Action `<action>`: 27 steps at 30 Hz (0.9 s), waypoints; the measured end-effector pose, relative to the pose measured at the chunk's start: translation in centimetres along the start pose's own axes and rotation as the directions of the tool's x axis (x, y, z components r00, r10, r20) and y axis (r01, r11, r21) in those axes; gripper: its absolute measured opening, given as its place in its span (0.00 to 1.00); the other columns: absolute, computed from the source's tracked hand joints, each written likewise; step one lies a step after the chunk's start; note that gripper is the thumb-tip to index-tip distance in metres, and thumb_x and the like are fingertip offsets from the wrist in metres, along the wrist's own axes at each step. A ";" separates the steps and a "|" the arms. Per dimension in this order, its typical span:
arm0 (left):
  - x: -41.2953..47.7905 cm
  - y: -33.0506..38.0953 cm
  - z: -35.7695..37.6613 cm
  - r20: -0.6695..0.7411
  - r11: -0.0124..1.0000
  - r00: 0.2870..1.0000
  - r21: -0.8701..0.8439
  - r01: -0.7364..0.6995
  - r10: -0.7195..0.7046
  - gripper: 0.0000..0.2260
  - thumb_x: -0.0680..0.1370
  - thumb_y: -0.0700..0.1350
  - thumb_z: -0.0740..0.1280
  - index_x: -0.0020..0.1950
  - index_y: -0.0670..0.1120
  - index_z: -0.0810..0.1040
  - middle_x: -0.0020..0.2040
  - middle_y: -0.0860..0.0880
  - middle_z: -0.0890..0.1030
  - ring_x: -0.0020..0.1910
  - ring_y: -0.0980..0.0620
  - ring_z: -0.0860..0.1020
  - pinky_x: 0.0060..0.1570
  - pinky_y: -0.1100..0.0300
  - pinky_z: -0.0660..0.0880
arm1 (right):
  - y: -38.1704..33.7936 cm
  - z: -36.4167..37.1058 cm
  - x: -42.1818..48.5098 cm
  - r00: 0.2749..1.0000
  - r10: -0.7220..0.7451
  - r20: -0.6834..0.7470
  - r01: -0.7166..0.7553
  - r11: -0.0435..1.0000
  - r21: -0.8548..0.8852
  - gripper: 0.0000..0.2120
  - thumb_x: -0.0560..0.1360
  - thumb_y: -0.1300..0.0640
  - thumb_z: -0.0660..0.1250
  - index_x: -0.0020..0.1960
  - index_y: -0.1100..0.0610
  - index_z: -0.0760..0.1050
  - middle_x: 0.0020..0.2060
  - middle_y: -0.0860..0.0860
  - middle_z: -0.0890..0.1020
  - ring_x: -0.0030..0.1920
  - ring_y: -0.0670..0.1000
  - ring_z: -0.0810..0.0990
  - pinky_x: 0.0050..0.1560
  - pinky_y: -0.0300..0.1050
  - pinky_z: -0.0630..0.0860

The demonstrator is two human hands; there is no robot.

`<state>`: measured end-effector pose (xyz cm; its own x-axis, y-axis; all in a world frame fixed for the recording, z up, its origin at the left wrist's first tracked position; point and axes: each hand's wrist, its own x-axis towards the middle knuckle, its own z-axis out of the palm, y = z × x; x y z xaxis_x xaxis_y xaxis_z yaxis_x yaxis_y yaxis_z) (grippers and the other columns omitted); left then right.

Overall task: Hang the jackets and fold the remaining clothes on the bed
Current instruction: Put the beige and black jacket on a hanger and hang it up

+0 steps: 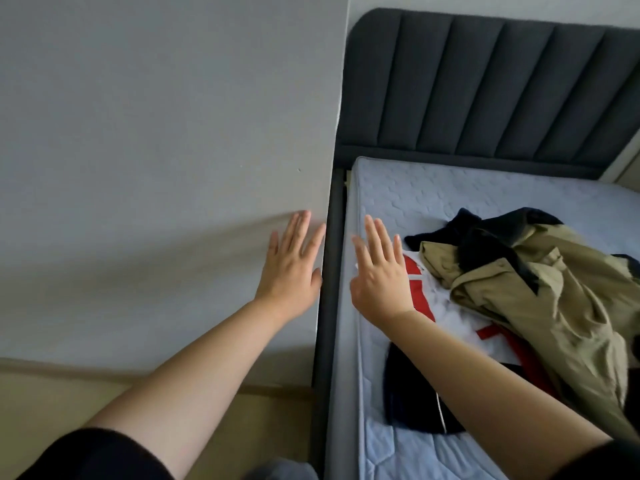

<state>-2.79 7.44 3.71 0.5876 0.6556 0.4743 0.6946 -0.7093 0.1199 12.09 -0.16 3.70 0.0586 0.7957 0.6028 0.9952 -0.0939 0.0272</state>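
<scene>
Clothes pile: a khaki jacket (554,306) lies crumpled on the right half of the mattress (450,188), its collar and folds rumpled and its dark lining turned outward near the top.
Beneath it: a white-and-red garment (457,320) spreads flat toward the mattress's left edge, partly buried under the jacket.
Dark pieces: a navy garment (446,232) pokes out at the pile's end nearer the mattress's head; a black garment (412,393) lies nearer its foot, crossed by the right forearm.
Left hand (291,271): fingers straight and spread, holding nothing, raised off the mattress's left side, in front of the wall (156,133).
Right hand (381,278): fingers likewise straight and spread, empty, raised over the mattress's left edge, just beside the white-and-red garment.
Surroundings: a dark padded headboard (485,91) rises at the mattress's head; a dark frame rail (329,271) runs along its left side, between mattress and wall.
Floor (69,403): pale flooring shows left of the mattress, below the wall.
</scene>
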 end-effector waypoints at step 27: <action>3.8 18.2 7.8 0.781 0.206 0.571 -0.534 0.820 -0.251 0.19 0.80 0.52 0.60 0.70 0.48 0.66 0.55 0.47 0.77 0.48 0.50 0.78 0.46 0.56 0.73 | 19.2 -1.3 -10.3 0.569 0.290 0.770 -0.775 0.504 0.383 0.17 0.67 0.76 0.58 0.48 0.62 0.78 0.38 0.54 0.78 0.41 0.51 0.76 0.35 0.37 0.72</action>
<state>15.27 -0.95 0.89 0.4858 0.7549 -0.4405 0.4035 0.2534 0.8792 30.52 -10.95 -0.90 0.3820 0.8859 -0.2631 0.4858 -0.4347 -0.7583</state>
